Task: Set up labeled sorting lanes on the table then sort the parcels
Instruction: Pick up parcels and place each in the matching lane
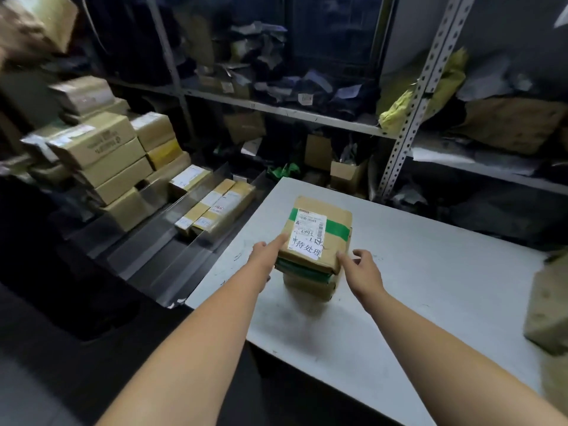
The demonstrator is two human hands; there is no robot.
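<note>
While both hands only touch, not grip, the taped carton (319,229) atop the stack (309,289) on the white table (430,290), left hand (265,256) flat-fingered at its left edge, right hand (363,269) at the near-right corner, it looks stiff, light: clamp opposite sides.

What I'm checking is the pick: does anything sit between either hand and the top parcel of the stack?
Nothing visible does. The left hand touches the top parcel at its left edge with straight fingers; the right hand is at its near right corner, contact unclear.

Left hand (265,256) and right hand (365,269) reach forward (fingers relaxed).
</note>
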